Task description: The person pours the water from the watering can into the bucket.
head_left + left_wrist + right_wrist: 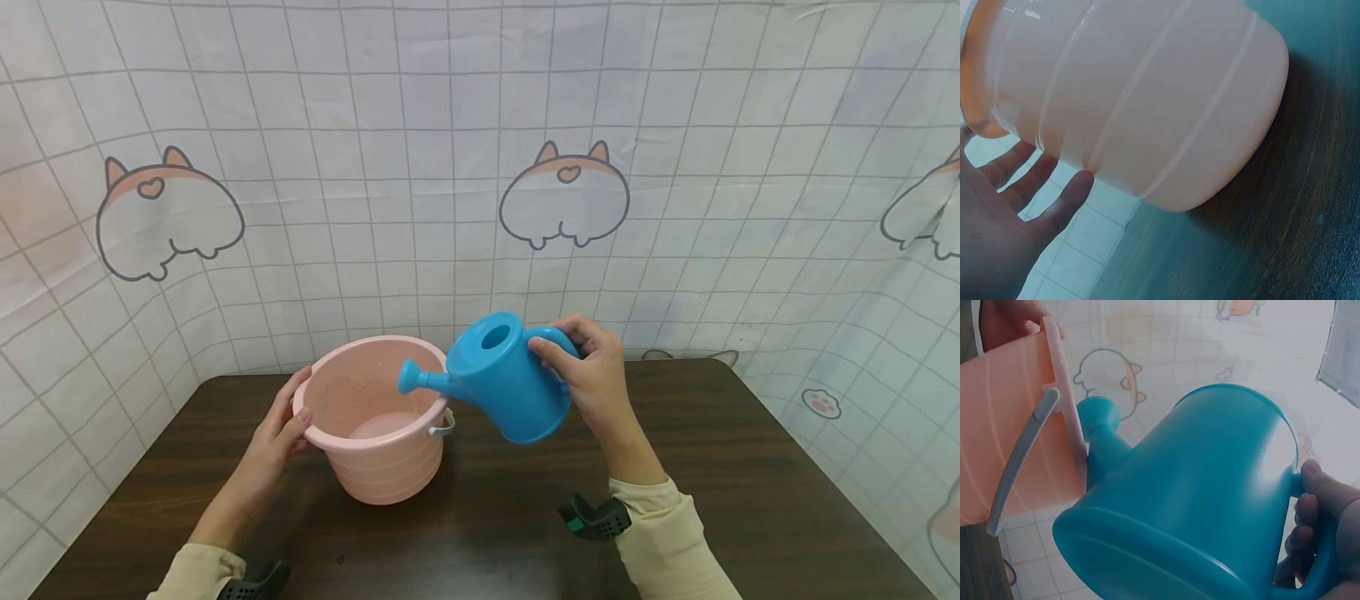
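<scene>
A pink bucket (pixel 386 467) stands on the table, its pale handle (pixel 1022 462) hanging down on the right side. My left hand (pixel 273 425) holds the bucket's left rim, thumb at the edge; in the left wrist view its other fingers (pixel 1063 206) touch the outer wall below the rim. My right hand (pixel 596 367) grips the handle of a blue watering can (pixel 513 383). The can hangs above the table, tilted to the left. Its spout (pixel 423 379) reaches over the bucket's right rim, with the rose above the opening. Whether water flows, I cannot tell.
The dark wooden table (pixel 712 467) extends to both sides and in front of the bucket. A white grid-patterned curtain (pixel 375 208) with cartoon animals hangs behind and along both sides. Dark straps (pixel 596 517) sit at both wrists.
</scene>
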A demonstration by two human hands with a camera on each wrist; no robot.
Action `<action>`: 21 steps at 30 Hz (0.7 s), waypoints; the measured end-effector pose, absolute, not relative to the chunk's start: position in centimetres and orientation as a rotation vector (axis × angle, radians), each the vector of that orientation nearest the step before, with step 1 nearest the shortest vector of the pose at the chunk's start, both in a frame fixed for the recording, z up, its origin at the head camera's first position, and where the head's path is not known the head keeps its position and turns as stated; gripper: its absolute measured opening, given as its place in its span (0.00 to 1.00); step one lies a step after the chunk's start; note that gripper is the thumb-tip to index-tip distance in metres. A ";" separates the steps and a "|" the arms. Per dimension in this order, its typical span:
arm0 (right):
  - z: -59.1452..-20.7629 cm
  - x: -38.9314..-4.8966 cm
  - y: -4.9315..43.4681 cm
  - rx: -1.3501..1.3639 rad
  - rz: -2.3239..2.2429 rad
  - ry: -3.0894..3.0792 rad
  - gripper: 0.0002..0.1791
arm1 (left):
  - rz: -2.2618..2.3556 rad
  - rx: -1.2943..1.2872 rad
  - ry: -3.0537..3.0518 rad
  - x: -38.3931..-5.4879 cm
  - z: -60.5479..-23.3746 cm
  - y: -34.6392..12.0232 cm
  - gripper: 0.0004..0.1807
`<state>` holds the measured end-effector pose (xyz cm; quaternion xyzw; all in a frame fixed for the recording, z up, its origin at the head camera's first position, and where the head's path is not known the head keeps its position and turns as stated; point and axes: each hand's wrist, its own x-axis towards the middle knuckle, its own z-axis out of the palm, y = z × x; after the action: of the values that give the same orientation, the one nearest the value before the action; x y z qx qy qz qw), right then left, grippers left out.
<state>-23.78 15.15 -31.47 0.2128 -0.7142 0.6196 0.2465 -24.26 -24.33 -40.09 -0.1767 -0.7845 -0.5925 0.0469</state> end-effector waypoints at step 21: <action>-31.6 -24.0 15.3 0.597 1.660 -1.944 0.09 | -1.806 -0.537 -2.393 -24.4 -40.3 -24.4 0.28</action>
<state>-24.03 15.26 -31.60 0.2197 -0.7161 0.6113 0.2553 -24.43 -24.42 -40.26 -0.1763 -0.7847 -0.5923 0.0480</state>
